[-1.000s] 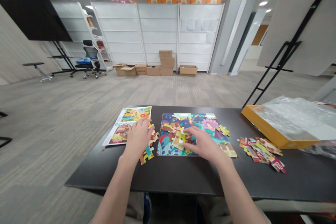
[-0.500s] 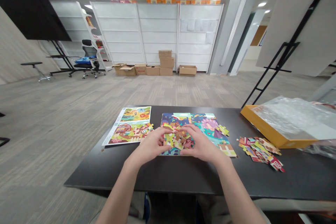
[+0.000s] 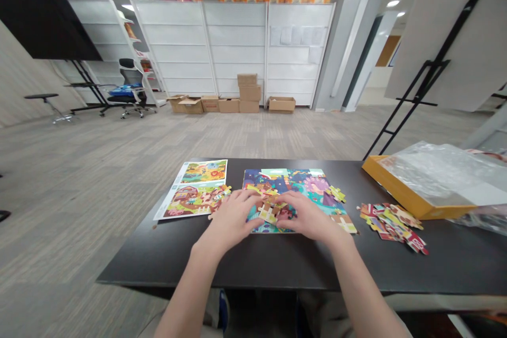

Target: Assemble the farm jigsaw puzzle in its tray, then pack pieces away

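Loose puzzle pieces (image 3: 268,213) lie in a heap on a colourful puzzle board (image 3: 317,186), between my two hands. My left hand (image 3: 234,216) rests over the heap's left side, its fingers curved and apart from the thumb; whatever lies beneath the palm is hidden. On the opposite side, my right hand (image 3: 307,216) touches the pieces with thumb and fingers apart. A yellow-green puzzle piece (image 3: 336,194) lies at the board's right edge. Left of the board is a picture sheet (image 3: 186,195) with farm and animal scenes, with a few pieces on its right edge.
Another pile of puzzle pieces (image 3: 394,224) lies on the black table (image 3: 277,269) to the right. Beyond it stands a yellow box (image 3: 423,198) with clear plastic wrap (image 3: 439,169). A board on a black stand (image 3: 425,82) rises behind the table's right side.
My left hand has moved slightly right and now covers yellow-green pieces that showed before. The right hand has shifted slightly, keeping near the heap. The view has tilted a little.
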A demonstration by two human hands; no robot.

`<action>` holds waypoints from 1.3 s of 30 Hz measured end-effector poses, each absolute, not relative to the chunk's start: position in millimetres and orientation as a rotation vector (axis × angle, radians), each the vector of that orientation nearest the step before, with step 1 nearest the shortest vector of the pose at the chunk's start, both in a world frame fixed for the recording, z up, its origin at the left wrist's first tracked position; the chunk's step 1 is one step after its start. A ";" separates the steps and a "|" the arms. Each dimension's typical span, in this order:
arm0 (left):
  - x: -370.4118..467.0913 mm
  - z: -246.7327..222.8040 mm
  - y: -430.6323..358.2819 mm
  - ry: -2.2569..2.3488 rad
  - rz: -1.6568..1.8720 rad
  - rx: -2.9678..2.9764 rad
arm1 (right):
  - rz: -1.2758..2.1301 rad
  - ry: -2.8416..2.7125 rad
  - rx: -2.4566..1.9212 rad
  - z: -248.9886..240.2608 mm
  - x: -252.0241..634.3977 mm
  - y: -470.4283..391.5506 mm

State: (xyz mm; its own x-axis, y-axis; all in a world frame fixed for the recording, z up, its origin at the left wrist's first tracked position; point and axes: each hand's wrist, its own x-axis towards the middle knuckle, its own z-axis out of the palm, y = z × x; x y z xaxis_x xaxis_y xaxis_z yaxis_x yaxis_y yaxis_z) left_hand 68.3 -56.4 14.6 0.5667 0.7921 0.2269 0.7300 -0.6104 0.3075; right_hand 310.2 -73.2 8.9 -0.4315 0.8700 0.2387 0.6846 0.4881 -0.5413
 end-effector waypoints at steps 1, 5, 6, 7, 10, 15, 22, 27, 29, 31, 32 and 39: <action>76.4 13.0 -57.2 1.121 0.502 2.626 | 0.490 -2.218 -1.273 11.2 316.7 -73.8; 102.0 8.0 -58.3 1.033 0.406 2.637 | 0.364 -2.062 -1.388 20.6 354.3 -80.4; 105.7 8.3 -58.1 1.072 0.375 2.649 | 0.334 -2.022 -1.446 22.0 364.9 -83.3; 108.2 9.2 -57.6 1.107 0.344 2.662 | 0.312 -1.989 -1.503 22.7 374.9 -86.5; 110.6 13.5 -54.2 1.168 0.281 2.680 | 0.349 -1.997 -1.601 20.1 396.0 -96.6; 110.2 16.3 -47.1 1.163 0.404 2.616 | 0.503 -2.160 -1.585 11.0 389.5 -102.5; 129.1 17.9 -56.0 1.003 0.581 2.657 | 0.569 -2.230 -1.592 6.4 357.1 -97.9; 140.4 11.4 -56.2 1.009 0.628 2.673 | 0.570 -2.183 -1.547 2.6 333.3 -95.1; 141.2 7.3 -53.5 0.991 0.588 2.676 | 0.574 -2.190 -1.527 1.0 325.6 -92.9; 139.9 5.3 -51.2 0.993 0.563 2.666 | 0.569 -2.203 -1.511 0.0 322.2 -91.4; 138.5 5.6 -50.7 1.011 0.564 2.659 | 0.565 -2.209 -1.503 -0.1 322.3 -91.2; 126.2 19.1 -62.8 1.281 0.354 2.597 | 0.548 -2.104 -1.545 8.6 359.2 -96.1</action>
State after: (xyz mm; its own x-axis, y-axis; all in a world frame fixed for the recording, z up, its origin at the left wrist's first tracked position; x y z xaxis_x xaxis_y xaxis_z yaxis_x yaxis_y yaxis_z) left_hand 126.2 -62.8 19.1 0.5901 0.7991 0.1154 0.7450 -0.5940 0.3036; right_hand 359.2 -96.1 8.6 -0.2552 0.9573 0.1356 0.7696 0.2860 -0.5708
